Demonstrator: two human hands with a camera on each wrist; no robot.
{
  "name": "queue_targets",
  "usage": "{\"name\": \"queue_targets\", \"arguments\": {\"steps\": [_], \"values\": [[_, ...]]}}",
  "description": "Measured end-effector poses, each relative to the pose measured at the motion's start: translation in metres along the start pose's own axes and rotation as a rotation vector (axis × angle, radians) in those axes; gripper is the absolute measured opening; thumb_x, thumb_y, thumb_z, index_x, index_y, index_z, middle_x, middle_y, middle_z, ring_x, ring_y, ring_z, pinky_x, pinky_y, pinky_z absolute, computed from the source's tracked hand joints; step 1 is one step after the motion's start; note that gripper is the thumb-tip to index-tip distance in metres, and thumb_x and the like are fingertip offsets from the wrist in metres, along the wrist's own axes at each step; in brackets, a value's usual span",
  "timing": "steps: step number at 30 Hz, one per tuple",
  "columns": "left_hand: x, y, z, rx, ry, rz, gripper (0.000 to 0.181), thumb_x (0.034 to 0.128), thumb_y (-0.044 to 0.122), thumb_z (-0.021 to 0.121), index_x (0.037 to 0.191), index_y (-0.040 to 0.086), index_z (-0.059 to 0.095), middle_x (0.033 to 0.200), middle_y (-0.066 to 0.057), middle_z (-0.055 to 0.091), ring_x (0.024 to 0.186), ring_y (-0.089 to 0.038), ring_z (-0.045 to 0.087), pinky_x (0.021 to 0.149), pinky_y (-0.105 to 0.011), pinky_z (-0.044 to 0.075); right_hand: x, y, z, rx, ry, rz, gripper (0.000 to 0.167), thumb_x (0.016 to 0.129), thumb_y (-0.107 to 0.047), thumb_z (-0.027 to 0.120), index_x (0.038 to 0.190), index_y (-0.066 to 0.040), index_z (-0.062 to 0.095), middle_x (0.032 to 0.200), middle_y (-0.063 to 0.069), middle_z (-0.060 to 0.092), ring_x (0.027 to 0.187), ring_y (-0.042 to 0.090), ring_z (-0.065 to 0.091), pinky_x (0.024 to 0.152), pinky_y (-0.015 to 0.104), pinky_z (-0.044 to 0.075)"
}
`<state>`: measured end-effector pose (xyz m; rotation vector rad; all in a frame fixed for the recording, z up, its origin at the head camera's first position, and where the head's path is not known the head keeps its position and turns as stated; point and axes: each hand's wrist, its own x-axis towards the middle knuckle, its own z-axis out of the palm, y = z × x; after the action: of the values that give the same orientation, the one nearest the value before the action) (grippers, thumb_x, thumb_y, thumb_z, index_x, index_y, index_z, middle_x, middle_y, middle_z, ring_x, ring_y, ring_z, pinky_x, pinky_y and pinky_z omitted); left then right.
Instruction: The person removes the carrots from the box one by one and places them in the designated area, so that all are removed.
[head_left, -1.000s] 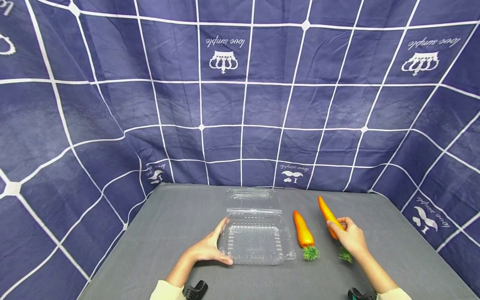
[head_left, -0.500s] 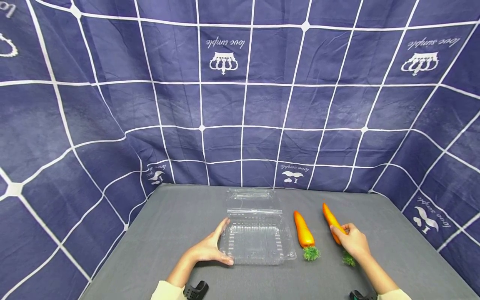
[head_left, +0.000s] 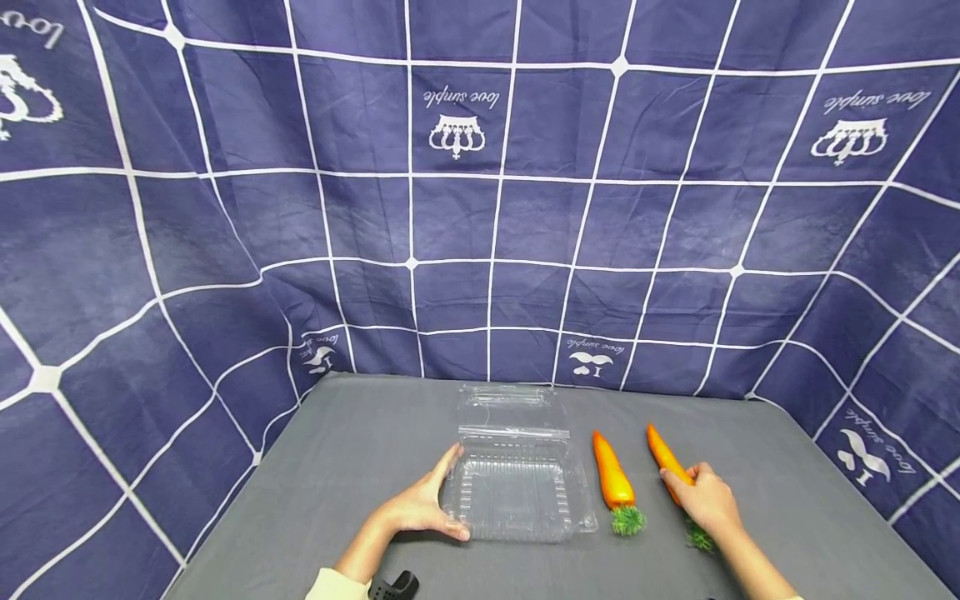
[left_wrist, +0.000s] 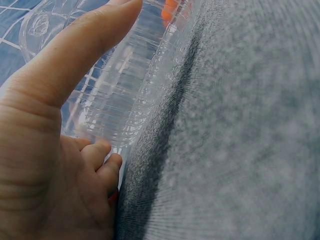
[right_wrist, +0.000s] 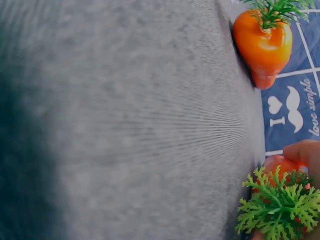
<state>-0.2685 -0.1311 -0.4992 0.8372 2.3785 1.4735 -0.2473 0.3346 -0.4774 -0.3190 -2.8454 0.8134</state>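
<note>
A clear plastic clamshell container (head_left: 513, 492) sits on the grey tabletop, its lid (head_left: 512, 408) folded back behind it. Spread along its left side, my left hand (head_left: 422, 505) touches it, thumb by the front corner. The left wrist view has the thumb (left_wrist: 75, 55) stretched across the clear wall (left_wrist: 125, 80). To the right, my right hand (head_left: 705, 500) pinches an orange carrot (head_left: 664, 452) near its leafy end. Green leaves (right_wrist: 277, 207) hide most of that carrot in the right wrist view. A second carrot (head_left: 613, 477) lies between container and right hand.
Dark blue cloth (head_left: 480, 217) with white grid lines rises behind the table and along both sides. The grey cloth (head_left: 367, 450) of the tabletop extends left of the container.
My right hand has brought its carrot slightly right and toward me. The left hand and container stay together. The whole head view has shifted a little.
</note>
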Motion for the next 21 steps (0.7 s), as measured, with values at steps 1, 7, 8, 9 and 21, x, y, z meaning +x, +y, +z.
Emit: {"name": "queue_targets", "arguments": {"steps": [1,7,8,9,21], "values": [[0.0,0.0,0.0,0.004,0.0,0.003,0.133,0.0592,0.017,0.095,0.155,0.001,0.003,0.158,-0.021,0.018,0.144,-0.037,0.016,0.113,-0.043,0.017,0.0,0.0,0.0,0.0,-0.001,0.001,0.055,0.09,-0.046,0.062,0.099,0.007,0.052,0.081,0.017,0.06,0.075,0.033,0.057,0.067,0.046,0.045],[0.003,0.0,0.001,0.001,0.001,0.022,0.133,0.0584,0.014,0.095,0.155,0.001,0.005,0.158,-0.022,0.019,0.144,-0.037,0.016,0.113,-0.043,0.016,0.0,-0.002,-0.004,-0.026,-0.013,-0.014,0.058,0.089,-0.048,0.062,0.098,0.01,0.054,0.085,0.023,0.061,0.078,0.036,0.059,0.069,0.049,0.045],[0.003,-0.001,0.001,-0.001,0.001,0.023,0.133,0.0582,0.014,0.095,0.155,0.0,0.005,0.158,-0.022,0.019,0.144,-0.037,0.017,0.113,-0.043,0.016,0.0,-0.002,-0.005,-0.034,-0.021,-0.018,0.059,0.089,-0.048,0.062,0.098,0.01,0.055,0.086,0.025,0.061,0.079,0.037,0.059,0.07,0.05,0.046],[0.003,-0.001,0.001,-0.001,0.003,0.026,0.132,0.058,0.014,0.095,0.155,0.0,0.005,0.158,-0.022,0.02,0.143,-0.038,0.017,0.113,-0.042,0.016,0.0,-0.003,-0.006,-0.042,-0.032,-0.021,0.06,0.089,-0.049,0.061,0.098,0.01,0.055,0.087,0.026,0.061,0.08,0.038,0.06,0.071,0.05,0.046],[-0.003,0.008,-0.023,0.154,0.019,-0.066,0.117,0.0671,0.022,0.087,0.152,-0.006,0.011,0.152,-0.033,0.022,0.139,-0.046,0.024,0.11,-0.059,0.021,0.005,-0.016,-0.014,-0.088,-0.115,-0.006,0.081,0.09,-0.063,0.053,0.111,0.015,0.052,0.102,0.036,0.055,0.095,0.05,0.054,0.079,0.059,0.044]]}}
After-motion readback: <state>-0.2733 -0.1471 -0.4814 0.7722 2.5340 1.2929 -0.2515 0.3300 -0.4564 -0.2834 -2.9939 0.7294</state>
